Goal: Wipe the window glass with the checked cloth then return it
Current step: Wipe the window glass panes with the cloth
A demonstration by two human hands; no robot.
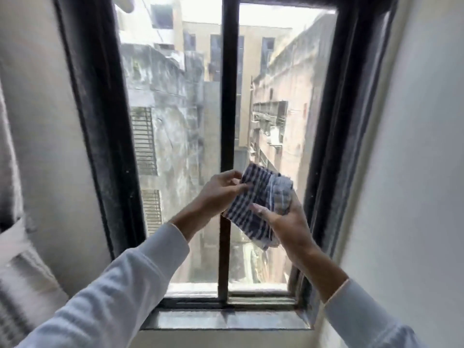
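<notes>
A blue-and-white checked cloth, folded into a thick bundle, is held up in front of the window glass, just right of the dark centre bar. My left hand pinches its upper left edge with the fingertips. My right hand grips the cloth from below and the right, thumb across its front. Both arms wear white sleeves. The glass has two panes in a black frame and looks streaked and dusty. I cannot tell whether the cloth touches the glass.
The black window frame sits in a deep recess between pale walls. A dark sill runs along the bottom. A light curtain or bedding lies at the lower left. Weathered buildings show outside.
</notes>
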